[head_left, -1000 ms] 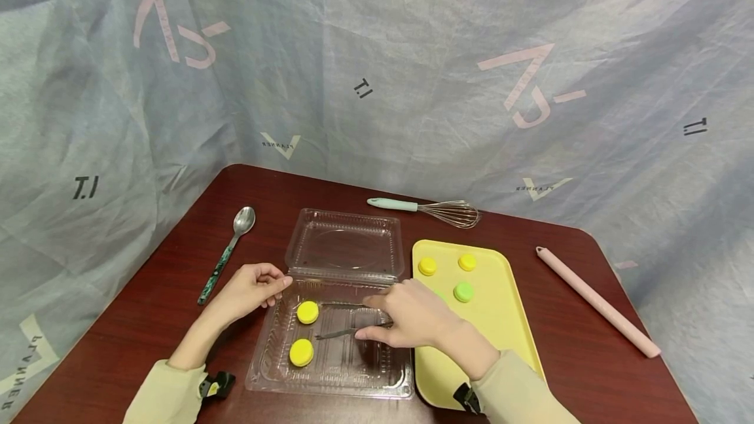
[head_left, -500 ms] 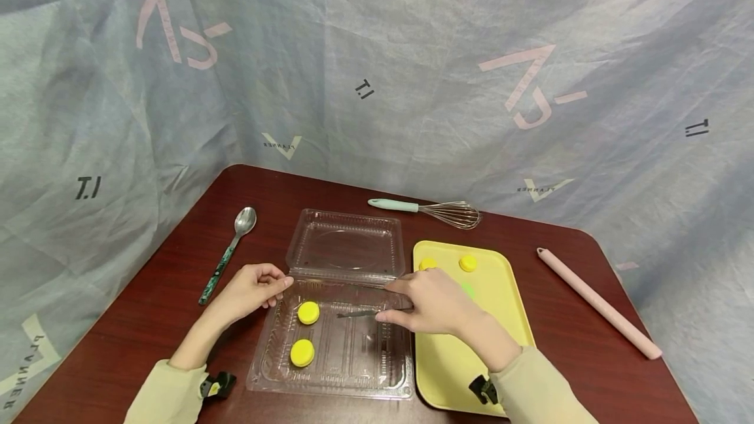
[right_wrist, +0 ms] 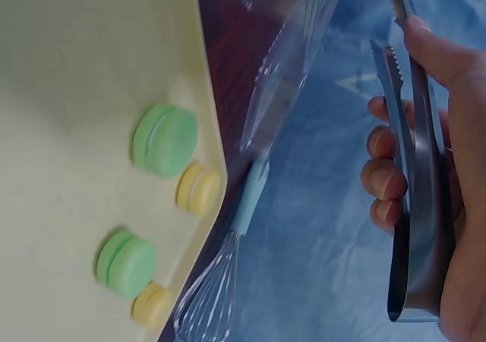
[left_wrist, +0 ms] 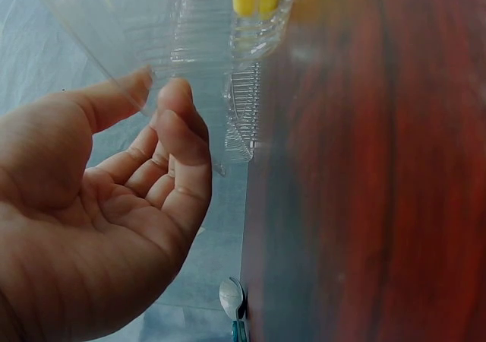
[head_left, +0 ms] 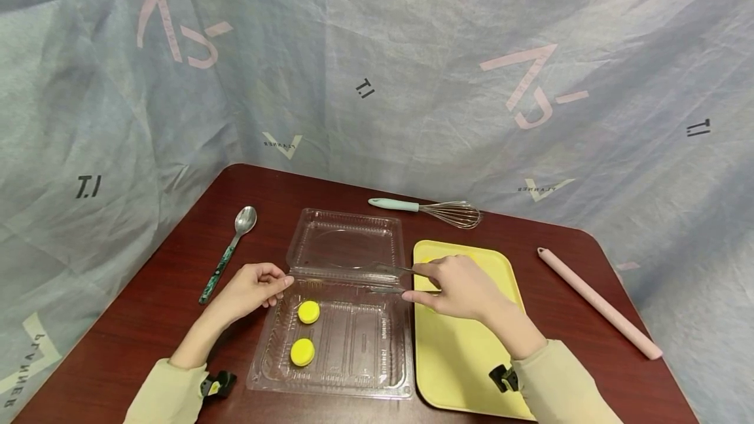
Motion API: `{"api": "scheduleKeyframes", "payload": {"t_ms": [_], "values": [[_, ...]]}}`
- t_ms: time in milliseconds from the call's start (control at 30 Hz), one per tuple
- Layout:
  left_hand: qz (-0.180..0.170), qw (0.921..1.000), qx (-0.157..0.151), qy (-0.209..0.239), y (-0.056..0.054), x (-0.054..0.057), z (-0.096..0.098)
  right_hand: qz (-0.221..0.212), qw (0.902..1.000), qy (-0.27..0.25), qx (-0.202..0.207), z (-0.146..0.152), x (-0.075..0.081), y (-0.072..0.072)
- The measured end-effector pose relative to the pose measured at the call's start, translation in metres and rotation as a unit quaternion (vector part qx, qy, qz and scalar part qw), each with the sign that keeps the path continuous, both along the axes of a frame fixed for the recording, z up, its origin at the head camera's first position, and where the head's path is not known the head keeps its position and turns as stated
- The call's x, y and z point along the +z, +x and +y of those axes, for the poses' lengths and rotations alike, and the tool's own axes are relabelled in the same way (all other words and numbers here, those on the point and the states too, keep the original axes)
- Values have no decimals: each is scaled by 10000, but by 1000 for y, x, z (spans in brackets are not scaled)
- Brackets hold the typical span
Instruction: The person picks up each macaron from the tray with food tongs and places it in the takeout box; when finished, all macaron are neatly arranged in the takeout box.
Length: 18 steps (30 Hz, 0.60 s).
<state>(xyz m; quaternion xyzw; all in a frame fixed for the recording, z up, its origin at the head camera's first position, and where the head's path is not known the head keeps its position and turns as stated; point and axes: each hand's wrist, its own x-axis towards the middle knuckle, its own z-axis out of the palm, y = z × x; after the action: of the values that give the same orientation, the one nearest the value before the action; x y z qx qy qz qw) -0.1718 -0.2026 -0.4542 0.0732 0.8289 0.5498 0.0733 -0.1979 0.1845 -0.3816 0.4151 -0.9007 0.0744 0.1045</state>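
My left hand (head_left: pixel 253 290) pinches the left rim of a clear plastic clamshell container (head_left: pixel 353 352) between thumb and forefinger. Inside its base, on the left side, lie two yellow macarons (head_left: pixel 309 312), one behind the other. In my right hand (head_left: pixel 456 286) are metal tongs (right_wrist: pixel 425 235), held with their toothed tips apart and nothing between them. That hand is over the left part of a yellow tray (head_left: pixel 471 358), the tips pointing left above the container's hinge side. The right wrist view shows two green macarons (right_wrist: pixel 165 140) and two yellow macarons (right_wrist: pixel 199 188) on the tray; in the head view the hand mostly hides them.
The container's lid (head_left: pixel 344 241) lies folded back behind its base. A spoon (head_left: pixel 226 254) with a patterned handle is at the left. A whisk (head_left: pixel 424 208) lies at the back, and a pink rod (head_left: pixel 597 303) lies right of the tray.
My right hand has moved right and away from me with the tongs, from over the container to over the tray. The tongs' tips now stand wider apart. My left hand has stayed put.
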Motion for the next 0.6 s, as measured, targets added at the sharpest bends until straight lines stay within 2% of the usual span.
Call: {"api": "scheduleKeyframes", "payload": {"t_ms": [333,600], "values": [[-34,10000,6,32,0,0,0,244,9995,-179,-98,26,-1,-14],[7,10000,18,4,0,-1,-1,-52,9982,-237,-547,48,1,-22]]}}
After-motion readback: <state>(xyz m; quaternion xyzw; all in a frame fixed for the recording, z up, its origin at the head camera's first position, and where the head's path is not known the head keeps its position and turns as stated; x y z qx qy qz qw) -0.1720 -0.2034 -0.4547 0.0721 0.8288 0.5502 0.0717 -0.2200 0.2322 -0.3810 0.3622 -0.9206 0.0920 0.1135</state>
